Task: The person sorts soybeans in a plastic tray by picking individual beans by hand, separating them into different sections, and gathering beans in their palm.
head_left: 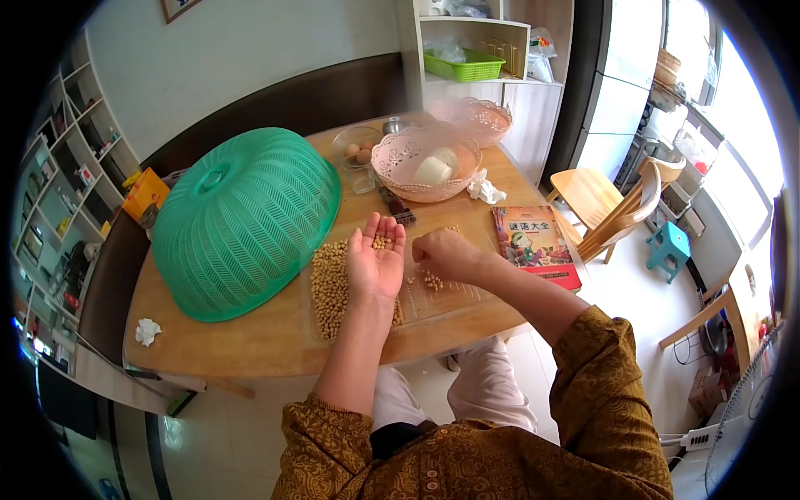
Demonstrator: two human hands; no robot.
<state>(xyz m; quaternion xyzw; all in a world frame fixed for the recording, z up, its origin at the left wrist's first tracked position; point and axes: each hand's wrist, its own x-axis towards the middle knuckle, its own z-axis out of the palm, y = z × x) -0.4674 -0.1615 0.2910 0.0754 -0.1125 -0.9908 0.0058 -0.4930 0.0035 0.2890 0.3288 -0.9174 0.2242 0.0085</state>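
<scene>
My left hand (377, 260) is palm up with its fingers slightly cupped, and a few pale beans (381, 242) lie on it. Beneath and beside it, many beans (331, 292) cover the left part of a clear tray or mat (467, 304). To its right, my right hand (446, 254) is closed, palm down, above the tray; its fingertips are hidden, and I cannot make out what they hold. A small group of beans (432, 281) lies just below the right hand, with a few more behind it.
A large green mesh cover (242, 221) fills the table's left side. Behind my hands are a glass bowl of eggs (357, 150), pink baskets (408, 162), a dark brush-like object (398, 207) and crumpled tissue (485, 189). A red book (537, 246) lies at the right.
</scene>
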